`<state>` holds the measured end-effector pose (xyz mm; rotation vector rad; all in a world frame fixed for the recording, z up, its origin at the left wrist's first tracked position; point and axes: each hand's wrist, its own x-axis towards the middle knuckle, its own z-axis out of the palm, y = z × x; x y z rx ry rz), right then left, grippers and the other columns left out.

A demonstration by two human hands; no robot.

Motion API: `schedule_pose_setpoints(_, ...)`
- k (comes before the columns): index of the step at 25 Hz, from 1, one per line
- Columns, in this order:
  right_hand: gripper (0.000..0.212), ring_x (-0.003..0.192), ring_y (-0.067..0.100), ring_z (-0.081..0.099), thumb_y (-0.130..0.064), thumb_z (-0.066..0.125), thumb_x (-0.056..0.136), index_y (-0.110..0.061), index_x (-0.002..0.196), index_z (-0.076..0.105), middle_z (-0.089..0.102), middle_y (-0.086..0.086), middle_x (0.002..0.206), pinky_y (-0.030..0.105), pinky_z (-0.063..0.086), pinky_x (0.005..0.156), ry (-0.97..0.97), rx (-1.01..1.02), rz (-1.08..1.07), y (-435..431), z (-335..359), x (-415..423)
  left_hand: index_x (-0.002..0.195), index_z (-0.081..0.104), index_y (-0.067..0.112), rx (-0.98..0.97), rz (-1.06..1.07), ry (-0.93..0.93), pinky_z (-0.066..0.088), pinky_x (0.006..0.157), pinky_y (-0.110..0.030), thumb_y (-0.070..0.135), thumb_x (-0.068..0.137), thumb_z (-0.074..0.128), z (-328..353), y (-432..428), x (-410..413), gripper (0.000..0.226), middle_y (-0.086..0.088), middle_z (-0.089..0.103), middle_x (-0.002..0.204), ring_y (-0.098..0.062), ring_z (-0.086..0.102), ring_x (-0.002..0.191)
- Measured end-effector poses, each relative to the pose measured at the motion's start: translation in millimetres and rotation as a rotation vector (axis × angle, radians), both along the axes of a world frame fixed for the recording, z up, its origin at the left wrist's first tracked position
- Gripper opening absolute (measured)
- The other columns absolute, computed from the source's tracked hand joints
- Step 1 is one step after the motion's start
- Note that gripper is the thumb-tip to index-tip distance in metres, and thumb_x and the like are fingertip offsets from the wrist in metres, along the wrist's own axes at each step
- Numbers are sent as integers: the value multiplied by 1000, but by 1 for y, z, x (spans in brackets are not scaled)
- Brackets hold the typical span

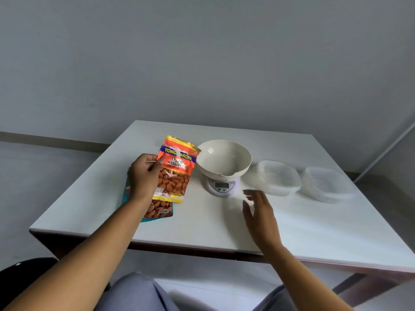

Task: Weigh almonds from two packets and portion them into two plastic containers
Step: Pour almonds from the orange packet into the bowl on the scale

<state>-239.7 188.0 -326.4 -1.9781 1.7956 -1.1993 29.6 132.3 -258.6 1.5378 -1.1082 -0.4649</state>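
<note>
Seated; grey-trousered knees [139, 292] lowest in view. Gripping orange salted-almonds packet [177, 167] in left hand [143, 176], raised over teal almond packet [157, 209] lying flat. Holding right hand [258, 212] empty, fingers straight, above white table [314, 232] near digital scale [221, 186] carrying cream bowl [224, 158]. Rightward: first clear container [278, 178], second clear container [325, 185] beside it.

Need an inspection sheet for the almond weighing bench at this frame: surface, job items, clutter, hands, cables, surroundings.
Surface: white table.
Job's things: orange packet held up, looks unopened; teal packet flat on the table, partly hidden by the left arm; bowl, empty, on the scale; inner container and outer container, clear plastic, side by side to the right of the scale.
Clutter: nothing seen.
Grippers: left hand grips the orange packet; right hand open, holding nothing, in front of the scale.
Cables: nothing seen.
Surroundings: grey wall behind.
</note>
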Motion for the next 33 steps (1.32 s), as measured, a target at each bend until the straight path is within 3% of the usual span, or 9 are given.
schedule_pose_setpoints(4,14,86,10,59,-21,59,92,-13,103,61,61,-1,100,18,48,71,-286,-267,84,-10,81,32,87,69,7,-33,-258,7,56,70,-32,26,88,66,10,41,-13,19,-4,75,81,-17,71,72)
schedule_pose_setpoints(8,28,88,12,64,-37,58,91,-13,102,68,66,-5,97,27,58,70,-204,111,264,-21,115,54,81,70,16,43,-411,-6,60,71,-37,29,87,66,19,60,-29,15,-1,76,79,-16,74,73)
schedule_pose_setpoints(12,25,74,15,67,-33,55,93,-13,84,65,69,1,86,22,55,61,-310,126,222,-13,101,57,82,71,15,33,-421,-16,61,72,-43,34,84,66,20,65,-36,19,0,76,78,-14,74,72)
schedule_pose_setpoints(17,29,78,24,69,-35,55,93,-10,83,66,71,6,83,39,60,68,-606,110,35,-9,98,58,83,72,12,43,-433,89,60,74,-47,30,84,67,16,71,-44,18,-3,77,77,-18,75,73)
schedule_pose_setpoints(21,16,83,21,71,-23,48,98,-22,114,50,68,2,90,25,60,61,-519,116,268,1,102,45,83,71,15,72,-414,133,60,78,-47,27,86,66,20,67,-43,13,-3,77,79,-19,74,75)
schedule_pose_setpoints(23,19,91,25,68,-14,42,100,-18,108,59,66,1,94,16,56,56,-475,138,293,2,104,37,81,70,16,56,-420,152,59,79,-47,26,88,66,25,64,-43,13,-4,77,79,-21,74,76)
schedule_pose_setpoints(28,28,81,25,73,-25,60,91,0,101,68,74,14,92,32,61,67,-589,439,458,3,115,21,85,69,14,8,-378,121,57,83,-48,31,89,64,36,48,-41,18,-4,75,84,-23,72,83)
schedule_pose_setpoints(30,26,73,27,72,-16,64,89,9,95,66,72,22,87,37,62,68,-644,327,372,-5,115,23,98,64,22,18,-404,-21,56,84,-42,50,84,64,38,50,-45,32,4,73,94,-18,69,92)
schedule_pose_setpoints(33,24,67,29,73,-11,69,85,12,87,63,71,25,81,41,62,66,-789,209,233,-15,115,32,137,30,34,194,-457,-356,42,96,-34,78,54,69,38,57,-60,101,14,43,126,-5,41,117)
